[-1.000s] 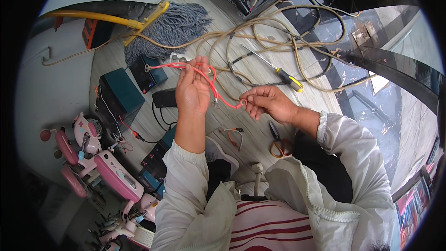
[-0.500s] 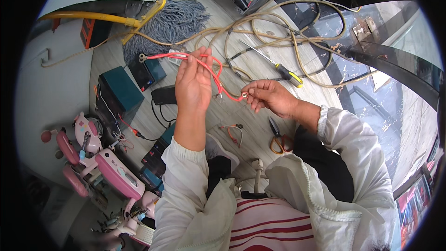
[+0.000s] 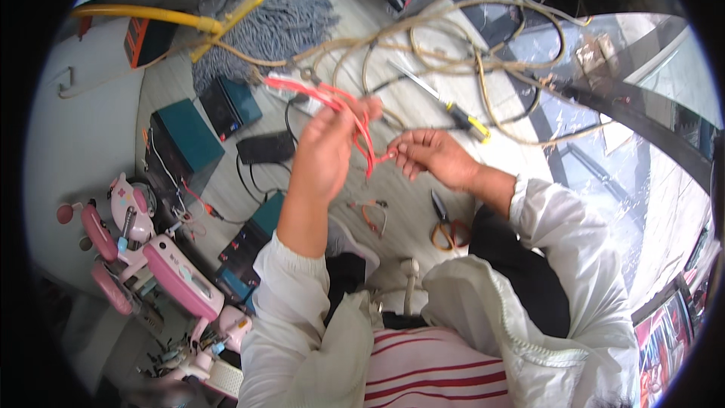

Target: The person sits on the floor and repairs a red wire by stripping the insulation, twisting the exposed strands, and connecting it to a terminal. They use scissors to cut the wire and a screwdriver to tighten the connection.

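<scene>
Red cables (image 3: 362,132) with metal ring ends run between my two hands above the floor. My left hand (image 3: 326,143) is closed round the bundle, and its free ends stick out toward the mop, blurred by motion. My right hand (image 3: 436,157) pinches one ring-ended tip between thumb and fingers. Beneath my hands a short piece of cable (image 3: 371,217) with orange and pale strands lies on the floor. Scissors (image 3: 445,227) with orange handles rest near my right knee. Beyond my right hand lies a screwdriver (image 3: 464,121) with a yellow and black handle.
Dark teal batteries (image 3: 187,136) stand at the left with thin wires. A grey mop head (image 3: 279,26) with a yellow frame lies at the far left. Looped tan hose or cable (image 3: 423,26) spreads across the far floor. A pink and white ride-on toy (image 3: 181,276) stands at the lower left.
My left hand has turned and shifted slightly, swinging the free cable ends to the right and down. The right hand stays nearly in place, still pinching its end.
</scene>
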